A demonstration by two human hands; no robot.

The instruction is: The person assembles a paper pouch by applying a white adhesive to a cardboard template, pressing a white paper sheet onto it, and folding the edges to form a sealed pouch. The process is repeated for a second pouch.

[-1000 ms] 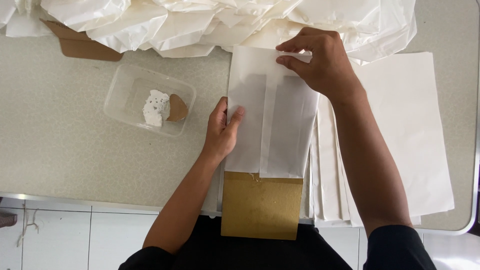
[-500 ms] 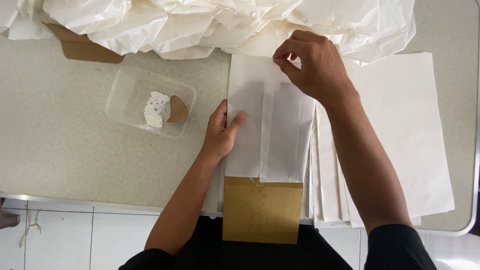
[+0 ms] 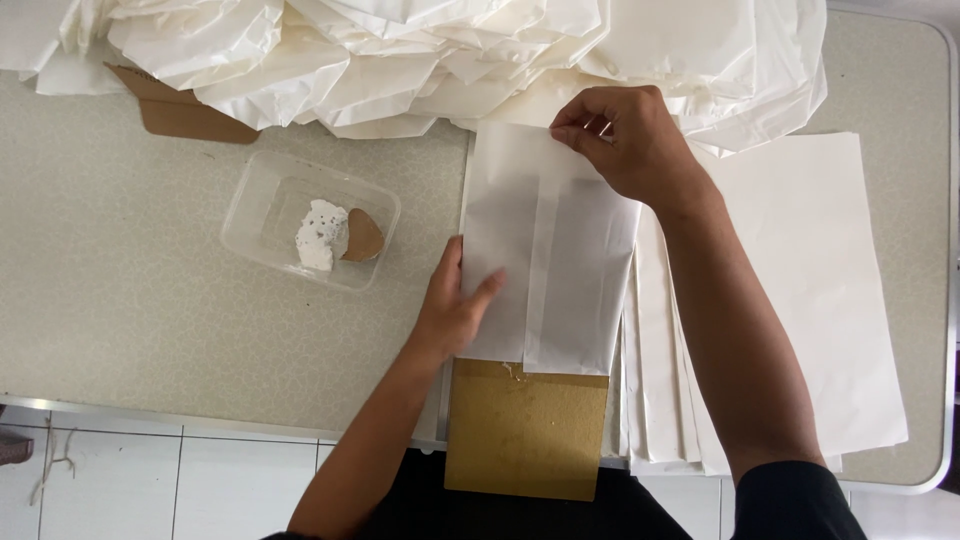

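While hands (image 3: 540, 215) press paper (image 3: 560, 270), tray (image 3: 262, 215) nearby

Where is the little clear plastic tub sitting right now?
The clear plastic tub sits on the table in the left half of the head view, left of the left hand and the folded white paper, below the heap of white bags.

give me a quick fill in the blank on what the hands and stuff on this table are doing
1. The left hand presses flat on the folded white ____ sheet.
2. The right hand pinches the sheet's ____ edge.
3. The clear plastic tray lies to the ____ of the sheet.
4. Under the sheet's near end lies a ____-coloured board.

Missing words: paper; top; left; gold
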